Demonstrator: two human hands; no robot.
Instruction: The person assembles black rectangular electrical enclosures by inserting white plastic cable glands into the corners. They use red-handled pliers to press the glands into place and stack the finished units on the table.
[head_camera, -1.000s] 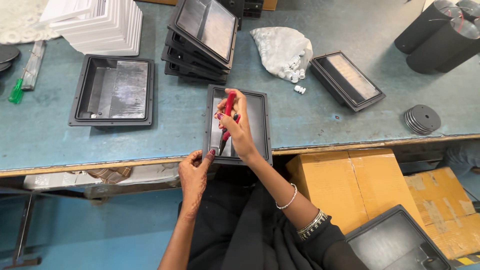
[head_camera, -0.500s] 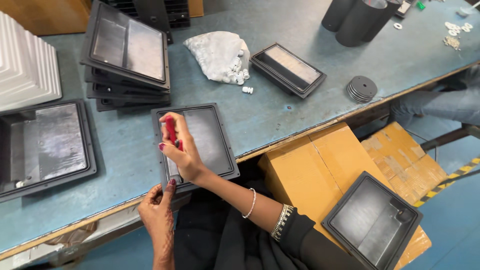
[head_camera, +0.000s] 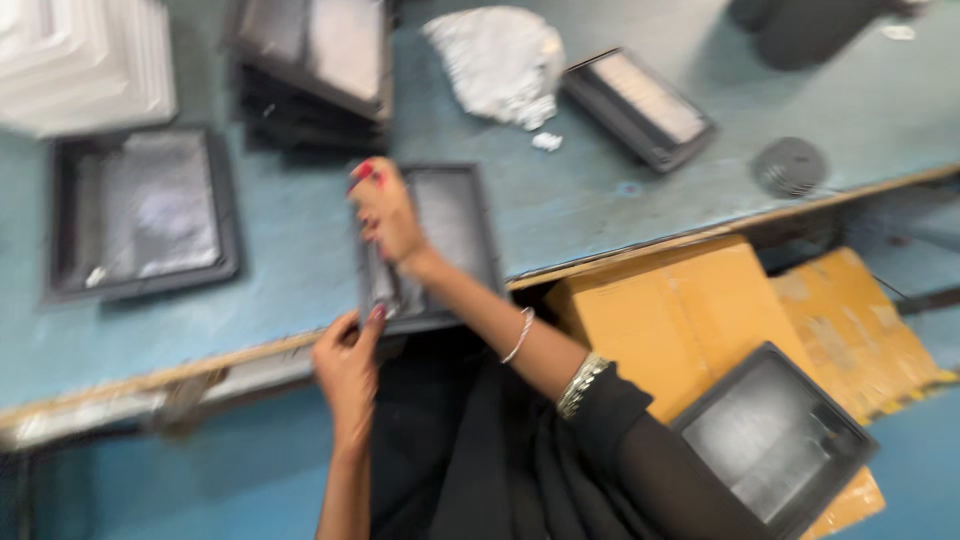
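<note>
Blur hides the right hand (head_camera: 385, 212) grip; left hand (head_camera: 347, 355) pinches the dark tray (head_camera: 450, 230) near edge, long axis running away.

The tray (head_camera: 455, 230) lies on the counter (head_camera: 290, 250) before me; another tray (head_camera: 140, 215) sits left, a stack of trays (head_camera: 305, 70) behind.

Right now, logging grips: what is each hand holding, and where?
Left hand grips the dark rectangular tray at its near corner; right hand holds a red tool, grip blurred.
</note>
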